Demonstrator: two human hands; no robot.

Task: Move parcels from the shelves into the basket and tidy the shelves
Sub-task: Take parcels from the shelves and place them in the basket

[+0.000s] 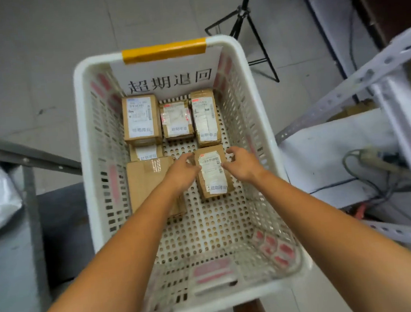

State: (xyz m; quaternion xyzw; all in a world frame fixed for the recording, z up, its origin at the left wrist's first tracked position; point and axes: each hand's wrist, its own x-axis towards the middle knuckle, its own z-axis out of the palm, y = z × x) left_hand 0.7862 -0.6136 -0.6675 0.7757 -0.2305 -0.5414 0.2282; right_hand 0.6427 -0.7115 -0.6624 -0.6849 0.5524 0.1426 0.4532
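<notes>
Hands were down in the basket [85, 140]. The left hand [183, 170] and the right hand [240, 164] had their fingers curled on the two sides of a small box [213, 177], which sat on the basket floor near the right wall. Five other boxes [141, 119] lay beside and behind it.
</notes>
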